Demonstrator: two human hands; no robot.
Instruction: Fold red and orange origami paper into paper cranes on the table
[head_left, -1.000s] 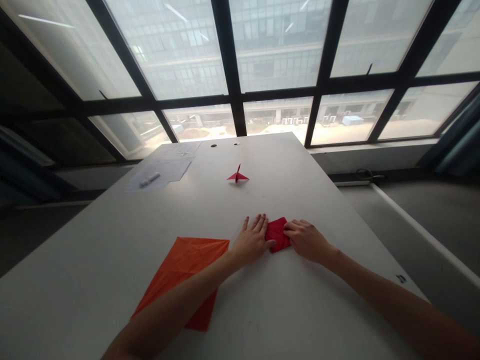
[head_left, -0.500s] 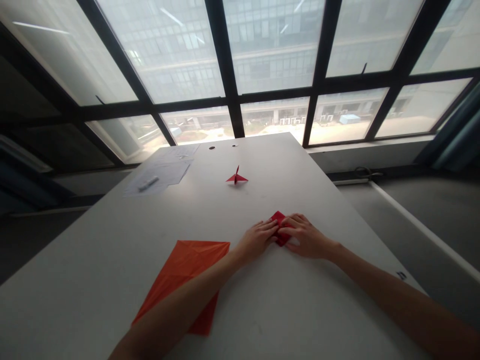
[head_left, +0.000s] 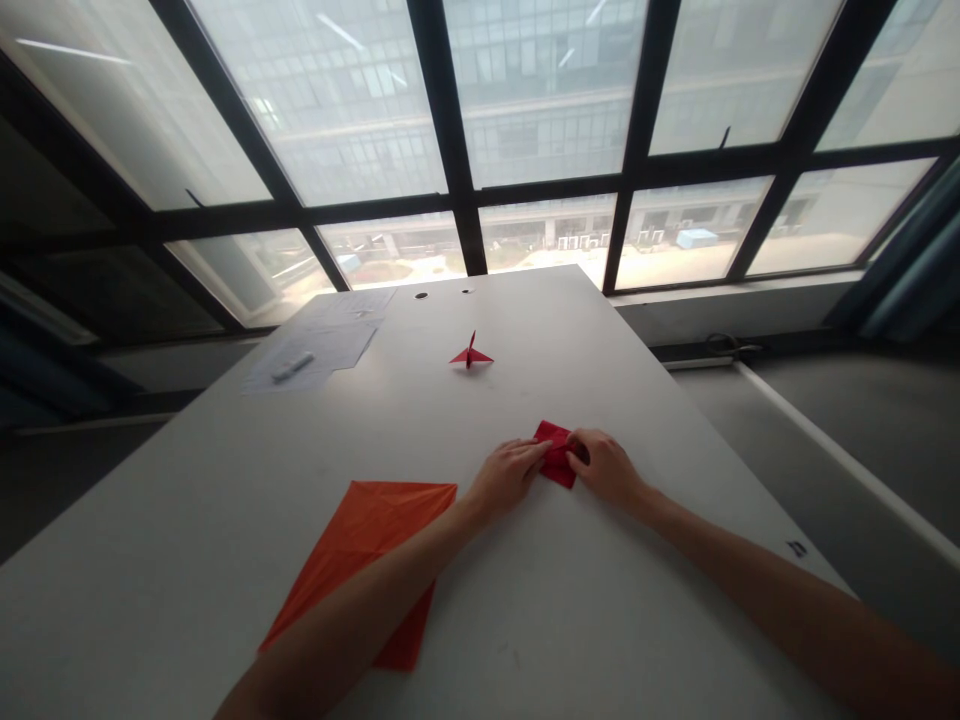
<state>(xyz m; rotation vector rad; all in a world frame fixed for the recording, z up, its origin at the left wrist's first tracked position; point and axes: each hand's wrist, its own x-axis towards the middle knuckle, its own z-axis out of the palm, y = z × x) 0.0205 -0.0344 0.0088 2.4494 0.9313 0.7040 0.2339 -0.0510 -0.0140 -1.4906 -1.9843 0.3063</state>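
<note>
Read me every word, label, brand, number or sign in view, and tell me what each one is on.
No text is readable.
White papers, far left on the table: any writing is too faint and blurred to read.
Dark mark near the table's right edge: too small to read.
Folded red paper and orange sheet: no lettering visible.

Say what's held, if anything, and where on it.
Folded red paper: the left hand lies over its left part, the right hand meets its right edge with thumb and fingers. Whether the right pinches a fold can't be told.
</note>
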